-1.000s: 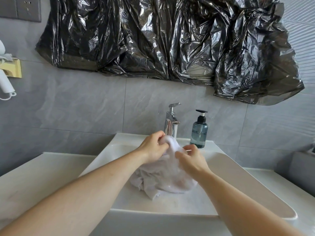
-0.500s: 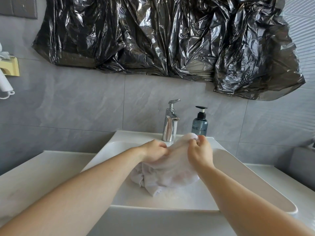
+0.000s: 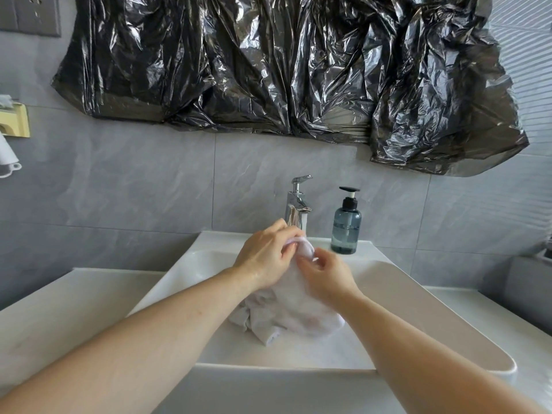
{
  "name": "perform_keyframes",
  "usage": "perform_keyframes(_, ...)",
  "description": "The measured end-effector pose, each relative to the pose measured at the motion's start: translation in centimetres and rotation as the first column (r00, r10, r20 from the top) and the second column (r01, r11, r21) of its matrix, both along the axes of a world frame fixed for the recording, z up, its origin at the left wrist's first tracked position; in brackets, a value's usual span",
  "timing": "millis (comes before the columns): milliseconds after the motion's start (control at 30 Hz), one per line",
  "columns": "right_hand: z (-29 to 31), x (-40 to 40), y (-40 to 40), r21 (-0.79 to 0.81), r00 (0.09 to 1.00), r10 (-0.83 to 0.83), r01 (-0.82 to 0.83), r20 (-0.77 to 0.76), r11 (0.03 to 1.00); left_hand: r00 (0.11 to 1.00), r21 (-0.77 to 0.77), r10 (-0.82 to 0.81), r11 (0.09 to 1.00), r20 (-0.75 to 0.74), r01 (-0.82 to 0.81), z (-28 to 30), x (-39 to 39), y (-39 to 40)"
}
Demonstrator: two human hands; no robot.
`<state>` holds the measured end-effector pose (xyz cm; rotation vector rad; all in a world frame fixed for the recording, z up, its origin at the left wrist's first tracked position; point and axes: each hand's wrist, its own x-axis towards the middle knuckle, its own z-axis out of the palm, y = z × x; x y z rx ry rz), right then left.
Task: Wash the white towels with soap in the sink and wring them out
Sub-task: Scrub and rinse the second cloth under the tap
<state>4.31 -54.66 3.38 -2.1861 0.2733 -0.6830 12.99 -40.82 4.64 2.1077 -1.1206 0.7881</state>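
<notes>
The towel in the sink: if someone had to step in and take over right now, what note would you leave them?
Left hand: grips the top of the white towel.
Right hand: pinches the same bunch beside it.
Towel: held over the sink, its lower part resting in the basin, below the faucet. Soap bottle stands on the rim at the back.
Done: towel looks wet and is being scrubbed.
Left: finish scrubbing, rinse, wring out. Only one towel shows.

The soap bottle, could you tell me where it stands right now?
The soap bottle stands on the sink's back ledge, just right of the faucet.
</notes>
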Motion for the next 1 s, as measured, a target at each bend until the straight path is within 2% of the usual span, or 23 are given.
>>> perform_keyframes(67, 0.1, -0.1, -0.4, 0.016, 0.997, -0.042, 0.041, 0.067, 0.999, 0.996, -0.032, -0.005, 0.999, -0.085, 0.002, -0.1, 0.3, -0.2)
perform_keyframes(133, 0.3, -0.2, -0.7, 0.051, 0.990, -0.057, 0.050, 0.130, 0.997, 0.970, -0.031, -0.013, 1.000, -0.243, 0.006, 0.0, 0.3, -0.5)
perform_keyframes(233, 0.3, -0.1, -0.7, 0.094, 0.979, -0.102, 0.086, 0.174, 0.992, 0.846, 0.115, 0.026, 0.992, -0.532, 0.042, 0.0, 0.0, -0.4)
perform_keyframes(300, 0.3, 0.0, -0.6, 0.125, 0.973, -0.128, 0.105, 0.190, 0.987, 0.769, 0.215, 0.067, 0.972, -0.636, 0.093, -0.2, -0.1, -0.2)
perform_keyframes(367, 0.5, 0.0, -0.5, 0.148, 0.965, -0.148, 0.117, 0.216, 0.982, 0.763, 0.274, 0.112, 0.958, -0.636, 0.088, -0.2, 0.4, 0.2)
perform_keyframes(467, 1.0, -0.2, -0.3, 0.186, 0.945, -0.187, 0.140, 0.270, 0.973, 0.794, 0.243, 0.133, 0.970, -0.593, 0.020, 0.0, 0.9, 0.8)
perform_keyframes(533, 1.3, -0.4, -0.3, 0.212, 0.934, -0.223, 0.167, 0.279, 0.963, 0.901, 0.257, 0.194, 0.962, -0.388, -0.096, 0.2, 0.6, 1.0)
perform_keyframes(600, 1.5, -0.6, -0.5, 0.215, 0.935, -0.262, 0.212, 0.239, 0.953, 0.959, 0.191, 0.239, 0.959, -0.151, -0.209, 0.5, 0.0, 1.0)
perform_keyframes(667, 1.5, -0.8, -0.8, 0.177, 0.947, -0.278, 0.250, 0.162, 0.952, 0.971, 0.067, 0.236, 0.970, -0.040, -0.233, 0.9, -0.5, 0.9)
perform_keyframes(733, 1.2, -1.1, -0.8, 0.128, 0.971, -0.215, 0.201, 0.107, 0.971, 0.975, -0.008, 0.223, 0.975, -0.002, -0.223, 1.0, -0.5, 0.8)
perform_keyframes(800, 0.8, -1.0, -0.6, 0.066, 0.992, -0.093, 0.088, 0.082, 0.994, 0.984, -0.033, 0.171, 0.984, -0.049, -0.173, 0.9, -0.2, 0.6)
perform_keyframes(900, 0.2, -0.4, -0.1, -0.075, 0.999, -0.019, 0.015, -0.046, 0.997, 0.984, 0.047, 0.063, 0.997, -0.169, -0.056, 0.5, 0.1, 0.5)
perform_keyframes(967, 0.1, -0.2, -0.1, -0.073, 0.996, -0.016, 0.009, -0.083, 0.997, 0.940, 0.105, 0.041, 0.994, -0.339, -0.005, 0.5, 0.1, 0.7)
perform_keyframes(1000, 0.2, -0.2, -0.2, -0.049, 0.998, -0.027, 0.024, -0.060, 0.998, 0.889, 0.116, 0.026, 0.993, -0.457, 0.031, 0.6, 0.0, 0.9)
